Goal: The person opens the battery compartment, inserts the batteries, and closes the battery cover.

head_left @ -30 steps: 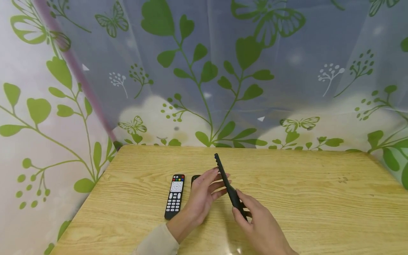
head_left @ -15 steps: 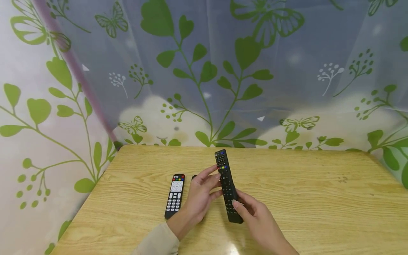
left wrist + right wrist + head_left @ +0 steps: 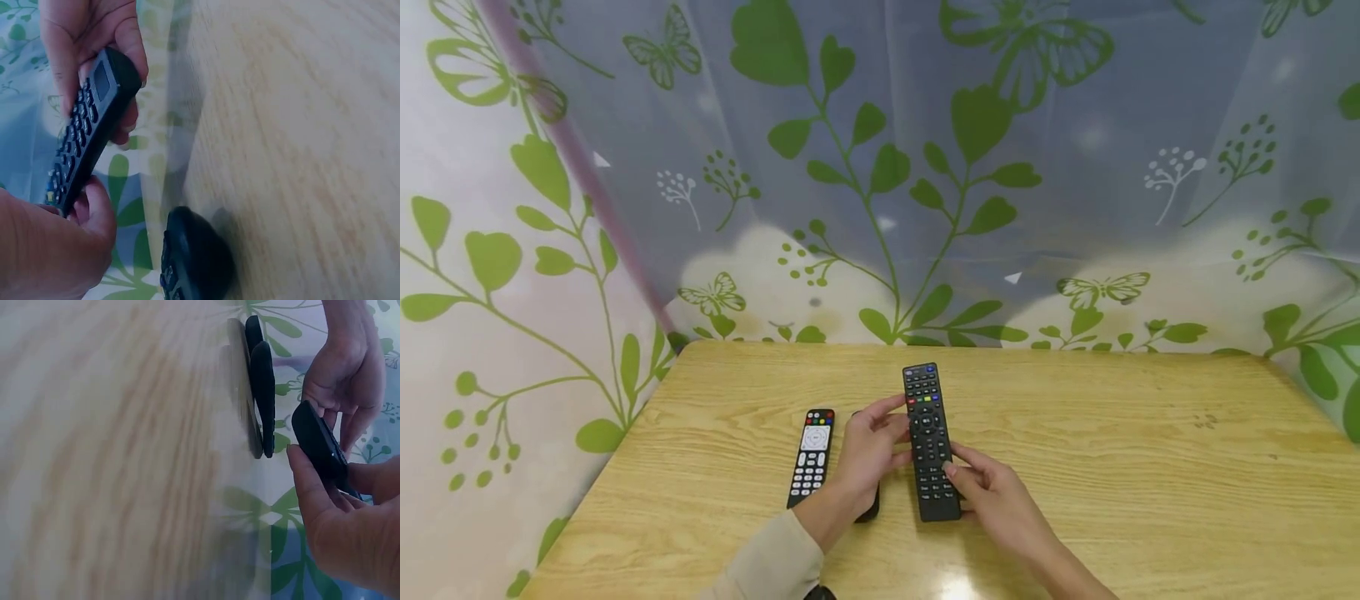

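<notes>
A black remote control (image 3: 931,433) is held up above the table, its button face turned to the head camera. My left hand (image 3: 867,446) pinches its upper left edge, fingers partly behind it. Low on the right side, my right hand (image 3: 1003,500) grips it, thumb on the front near the number keys. In the left wrist view both hands hold the same remote control (image 3: 94,125), one at each end. A second remote with white keys (image 3: 814,446) lies on the table to the left. Between them, a third black remote (image 3: 868,510) is mostly covered by my left hand.
The wooden table (image 3: 1135,467) extends to a hanging cloth (image 3: 1075,167) printed with green leaves and butterflies. Another such cloth (image 3: 512,292) hangs along the left side. The right wrist view shows the resting remotes (image 3: 264,400) side by side.
The held remote has turned from edge-on to face-on, showing its buttons, and now stands nearer upright in the view. Both hands keep hold of it; the resting remotes have not moved.
</notes>
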`<state>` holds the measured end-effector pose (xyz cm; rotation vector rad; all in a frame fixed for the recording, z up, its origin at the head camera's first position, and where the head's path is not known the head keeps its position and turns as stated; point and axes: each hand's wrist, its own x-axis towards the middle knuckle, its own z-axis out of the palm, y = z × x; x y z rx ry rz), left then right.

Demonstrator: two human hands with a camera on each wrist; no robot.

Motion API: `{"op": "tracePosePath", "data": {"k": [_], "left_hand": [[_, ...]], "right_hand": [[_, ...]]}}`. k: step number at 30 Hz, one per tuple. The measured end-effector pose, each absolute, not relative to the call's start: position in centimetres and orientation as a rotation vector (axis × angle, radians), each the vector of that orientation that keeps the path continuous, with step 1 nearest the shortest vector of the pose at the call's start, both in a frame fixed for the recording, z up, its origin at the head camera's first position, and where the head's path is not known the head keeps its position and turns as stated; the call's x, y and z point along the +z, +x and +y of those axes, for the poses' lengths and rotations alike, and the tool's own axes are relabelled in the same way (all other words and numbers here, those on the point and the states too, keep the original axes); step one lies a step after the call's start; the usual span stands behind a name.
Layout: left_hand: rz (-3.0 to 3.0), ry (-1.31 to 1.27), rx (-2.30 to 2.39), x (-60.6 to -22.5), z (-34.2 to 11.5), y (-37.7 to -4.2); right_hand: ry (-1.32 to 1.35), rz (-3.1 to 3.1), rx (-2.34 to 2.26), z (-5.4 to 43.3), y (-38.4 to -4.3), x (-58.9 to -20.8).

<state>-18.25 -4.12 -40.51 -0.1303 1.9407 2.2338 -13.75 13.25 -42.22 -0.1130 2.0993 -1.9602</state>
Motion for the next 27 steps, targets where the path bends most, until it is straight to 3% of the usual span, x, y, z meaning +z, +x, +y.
{"op": "tracePosePath", "data": {"k": [27], "left_hand": [[2.108,-0.135,1.861,-41.2,-4.2,-18.2]], "right_hand": [[-0.076,2.192,-1.683,12.8,-15.9,-43.3]]}}
